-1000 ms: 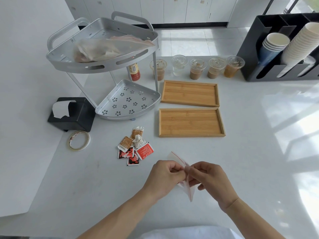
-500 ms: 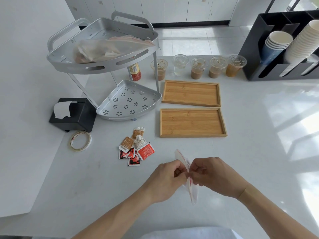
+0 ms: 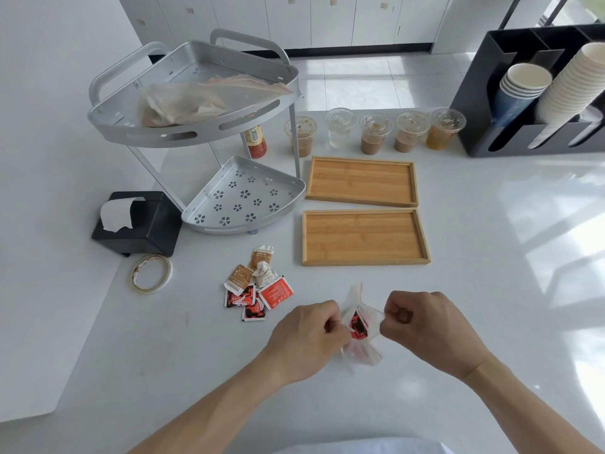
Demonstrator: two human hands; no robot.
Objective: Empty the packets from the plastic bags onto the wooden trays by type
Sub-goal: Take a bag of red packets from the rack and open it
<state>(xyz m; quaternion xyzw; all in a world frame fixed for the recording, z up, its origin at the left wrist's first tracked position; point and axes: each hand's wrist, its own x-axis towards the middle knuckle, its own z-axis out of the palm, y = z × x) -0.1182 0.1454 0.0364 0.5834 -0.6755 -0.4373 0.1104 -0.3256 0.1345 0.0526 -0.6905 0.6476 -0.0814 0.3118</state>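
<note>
White tabletop (image 3: 491, 306) fills the view, with white cabinet doors (image 3: 327, 18) and tiled floor behind it at 12 o'clock.

Left hand (image 3: 307, 339) and right hand (image 3: 429, 329) are at 6 o'clock, just above the surface. Each grip is closed in a pinch on one side of the mouth of a small clear plastic bag (image 3: 360, 335), holding it apart. One red-and-black packet (image 3: 358, 326) shows inside the bag; its print cannot be read.

Loose packets (image 3: 257, 286) lie in a touching cluster at 9 o'clock from the hands: two brown, one crumpled white, three red. All carry printed text, too small to read.

Two wooden trays sit at 12 o'clock from the hands, near tray (image 3: 365, 237) and far tray (image 3: 361, 181), side by side and barely apart.

Beyond the trays stand five lidded clear cups (image 3: 376, 132) in a row. A bottle (image 3: 254, 140) with a yellow-and-red label, writing illegible, stands behind the two-tier metal rack (image 3: 196, 126); a crumpled bag (image 3: 183, 103) lies on its upper shelf. A black tissue box (image 3: 140, 224) and a tape roll (image 3: 151, 273) sit at 10 o'clock. A black holder (image 3: 491, 93) with stacked paper cups (image 3: 569, 83) stands at 2 o'clock.
</note>
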